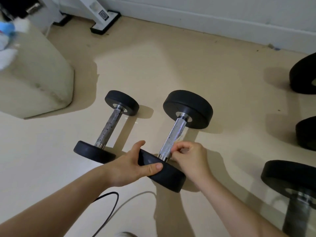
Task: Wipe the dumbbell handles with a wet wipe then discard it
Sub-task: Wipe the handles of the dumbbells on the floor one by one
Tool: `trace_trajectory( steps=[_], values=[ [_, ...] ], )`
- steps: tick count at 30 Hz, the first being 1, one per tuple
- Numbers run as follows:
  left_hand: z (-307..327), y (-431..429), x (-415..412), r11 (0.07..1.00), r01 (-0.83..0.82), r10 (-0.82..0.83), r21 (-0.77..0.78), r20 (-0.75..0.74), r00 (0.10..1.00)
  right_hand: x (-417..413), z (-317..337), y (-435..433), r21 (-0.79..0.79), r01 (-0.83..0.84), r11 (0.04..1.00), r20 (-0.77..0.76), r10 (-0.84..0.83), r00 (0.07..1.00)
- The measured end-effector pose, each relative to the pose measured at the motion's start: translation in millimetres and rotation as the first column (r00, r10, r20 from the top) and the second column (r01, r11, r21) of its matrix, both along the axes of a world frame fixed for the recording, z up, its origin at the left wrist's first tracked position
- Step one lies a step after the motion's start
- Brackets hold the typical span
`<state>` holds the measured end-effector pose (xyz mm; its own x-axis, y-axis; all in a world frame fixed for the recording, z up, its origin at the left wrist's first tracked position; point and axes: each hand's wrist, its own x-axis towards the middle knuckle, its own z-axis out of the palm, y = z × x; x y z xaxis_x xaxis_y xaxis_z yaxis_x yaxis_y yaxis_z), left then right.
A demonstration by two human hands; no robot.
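On the floor [153, 65], the left hand [135, 166] grips the near plate [167, 175] of the right dumbbell [188, 108]. The right hand [188, 157] curls at its handle [174, 134], wipe indiscernible; wiping seems underway, discard pending

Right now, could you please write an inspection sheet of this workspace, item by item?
Surface: smooth beige floor, dark specks near the wall.
Job's things: large black-ended dumbbell with knurled chrome handle; small black-ended dumbbell left of it, apart; wet wipe not clearly seen.
Clutter: more black dumbbell ends at the right edge; blurred blue and white things on a beige padded block.
Grippers: left hand grips the large dumbbell's near end; right hand has curled fingers beside its handle, contents unclear.
Cables: thin black cable on the floor.
Surroundings: white skirting board; white stand with black feet.
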<state>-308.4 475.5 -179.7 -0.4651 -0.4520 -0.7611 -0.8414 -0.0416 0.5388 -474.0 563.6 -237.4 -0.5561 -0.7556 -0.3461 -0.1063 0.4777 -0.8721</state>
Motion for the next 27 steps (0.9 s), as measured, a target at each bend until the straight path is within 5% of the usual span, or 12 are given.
trace_trajectory(
  steps=[3, 8, 12, 16, 18, 21, 23, 25, 27],
  values=[
    [-0.7, 0.2, 0.2, 0.999, 0.006, -0.007, -0.032, -0.024, 1.0, -15.9, 13.5, -6.1, -0.058, -0.125, 0.99, -0.083, 0.12, 0.989],
    [2.8, 5.5, -2.7, 0.977, -0.001, -0.016, -0.212, -0.08, 0.997, -28.0, 12.6, -34.3, -0.13, -0.261, 0.957, -0.545, 0.151, 0.825],
    [12.6, 1.2, 3.2, 0.897, 0.041, -0.063, -0.44, -0.037, 0.997, -7.0, 24.3, -12.6, -0.005, -0.534, 0.845, -0.372, 0.494, 0.786],
    [29.6, 2.8, 5.1, 0.712, 0.224, -0.239, -0.665, 0.07, 0.968, -23.9, 20.6, -44.6, -0.023, -0.357, 0.934, -0.515, 0.295, 0.805],
    [40.9, 2.0, 14.0, 0.623, 0.378, -0.387, -0.685, 0.15, 0.91, -11.7, 16.0, -44.7, 0.031, -0.438, 0.899, -0.529, 0.387, 0.756],
    [58.0, -7.2, 45.9, 0.535, 0.672, -0.599, -0.512, 0.33, 0.729, 8.2, 17.9, -27.3, 0.048, -0.523, 0.851, -0.256, 0.517, 0.817],
    [68.3, -14.4, 64.2, 0.511, 0.78, -0.687, -0.361, 0.374, 0.623, 1.0, 29.6, -21.3, 0.059, -0.456, 0.888, -0.077, 0.459, 0.885],
    [74.6, -18.7, 73.1, 0.54, 0.789, -0.714, -0.294, 0.337, 0.614, -14.3, 48.2, -21.9, 0.002, -0.26, 0.966, 0.121, 0.258, 0.959],
    [73.4, -20.8, 74.4, 0.562, 0.748, -0.686, -0.354, 0.306, 0.66, -28.8, 76.5, -24.3, -0.079, -0.088, 0.993, 0.403, 0.113, 0.908]
  ],
)
